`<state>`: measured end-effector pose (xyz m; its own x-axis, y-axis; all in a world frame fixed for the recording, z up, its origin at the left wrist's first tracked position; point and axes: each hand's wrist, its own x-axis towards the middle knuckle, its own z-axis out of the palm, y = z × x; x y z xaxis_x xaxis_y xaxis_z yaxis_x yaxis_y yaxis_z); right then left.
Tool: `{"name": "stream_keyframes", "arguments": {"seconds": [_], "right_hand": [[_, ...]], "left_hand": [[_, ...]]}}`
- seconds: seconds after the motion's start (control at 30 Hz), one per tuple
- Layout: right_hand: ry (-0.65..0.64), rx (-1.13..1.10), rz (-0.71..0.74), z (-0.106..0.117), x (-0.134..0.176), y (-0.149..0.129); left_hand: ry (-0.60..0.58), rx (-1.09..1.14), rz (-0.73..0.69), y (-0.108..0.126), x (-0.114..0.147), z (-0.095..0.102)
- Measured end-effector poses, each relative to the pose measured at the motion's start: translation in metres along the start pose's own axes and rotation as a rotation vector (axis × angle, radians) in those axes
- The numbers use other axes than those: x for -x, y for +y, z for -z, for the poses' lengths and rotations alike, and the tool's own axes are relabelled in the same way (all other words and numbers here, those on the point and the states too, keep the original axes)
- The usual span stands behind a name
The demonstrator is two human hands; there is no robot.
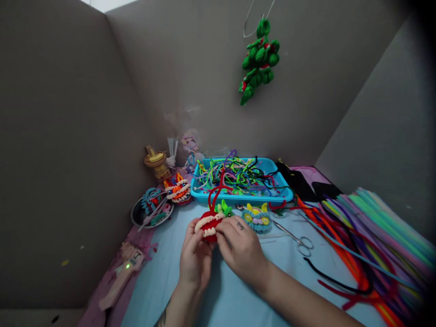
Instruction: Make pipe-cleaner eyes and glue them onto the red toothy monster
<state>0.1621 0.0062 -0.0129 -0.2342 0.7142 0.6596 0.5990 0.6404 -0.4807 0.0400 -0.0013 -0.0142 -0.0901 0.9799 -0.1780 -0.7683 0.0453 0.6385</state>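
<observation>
A red and cream pipe-cleaner figure (210, 224) is held up between both hands, just above the light blue cloth. My left hand (195, 254) grips its left side, thumb in front. The fingers of my right hand (240, 243) pinch its right edge; what exactly the fingertips hold is hidden. Loose red stems rise from the top of the figure. Right behind it lies a small green pipe-cleaner piece (224, 209). A blue and yellow owl-like figure (256, 218) rests beyond my right hand, with scissors (296, 238) beside it.
A blue tray (286, 196) full of stem scraps stands at the back. Pipe-cleaner bundles (384, 227) cover the right side. On the left are a metal bowl (134, 217), an orange and cream figure (179, 190) and a pink glue gun (121, 279). Green pieces (260, 59) hang on the wall.
</observation>
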Motion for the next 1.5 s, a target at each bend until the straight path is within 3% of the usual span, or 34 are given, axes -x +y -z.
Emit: {"name": "stream_keyframes", "arguments": {"seconds": [0.17, 0.4, 0.57, 0.83, 1.17, 1.5], "right_hand": [[-0.053, 0.031, 0.006, 0.000, 0.000, -0.002], [-0.283, 0.083, -0.002, 0.002, -0.003, -0.006], [-0.362, 0.085, -0.063, 0.002, -0.003, -0.008], [-0.385, 0.136, -0.126, 0.005, -0.007, -0.008], [-0.431, 0.141, -0.167, 0.007, -0.009, -0.011], [-0.456, 0.129, -0.212, 0.007, -0.009, -0.011]], "left_hand": [[0.034, 0.017, 0.057, 0.000, -0.004, 0.003], [0.049, -0.044, 0.055, 0.001, -0.004, 0.004], [0.073, -0.093, 0.030, -0.001, -0.005, 0.005], [0.028, -0.090, 0.032, -0.004, -0.004, 0.006], [0.110, -0.209, -0.070, -0.006, -0.004, 0.005], [0.115, -0.284, -0.070, -0.006, -0.005, 0.006]]}}
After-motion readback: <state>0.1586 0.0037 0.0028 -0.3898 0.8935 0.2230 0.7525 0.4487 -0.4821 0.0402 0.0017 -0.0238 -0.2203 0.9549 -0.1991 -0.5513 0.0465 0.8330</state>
